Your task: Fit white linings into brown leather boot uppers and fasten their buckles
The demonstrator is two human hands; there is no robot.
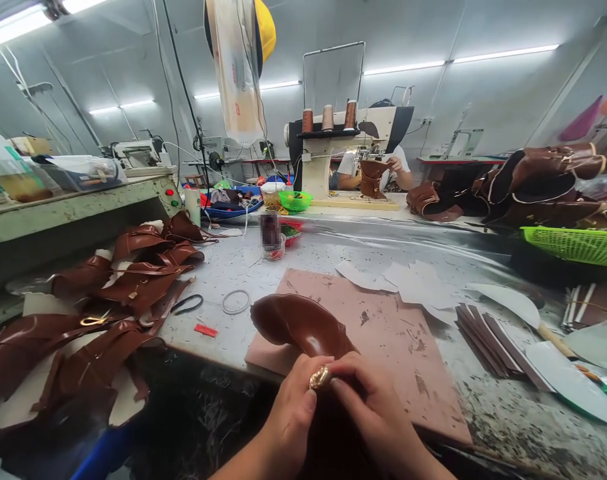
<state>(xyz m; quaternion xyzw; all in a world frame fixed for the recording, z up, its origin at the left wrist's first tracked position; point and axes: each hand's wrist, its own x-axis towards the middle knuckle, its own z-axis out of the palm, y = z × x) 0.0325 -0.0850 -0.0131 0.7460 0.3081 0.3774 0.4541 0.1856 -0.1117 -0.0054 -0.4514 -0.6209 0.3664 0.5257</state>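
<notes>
Both hands, my left hand (291,413) and right hand (378,407), pinch a gold fitting (319,377) on the curved brown leather piece (298,323) at the worktop's (328,259) near edge; I judge it not yet seated, with the pile of leather pieces (108,293) beside it waiting.

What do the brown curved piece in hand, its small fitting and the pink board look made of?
Brown piece: likely leather or faux leather, smooth, glossy highlights, soft folds. Fitting: gold-toned metal, by its shine. Pink board: possibly rubber or plastic, matte, scuffed.
</notes>
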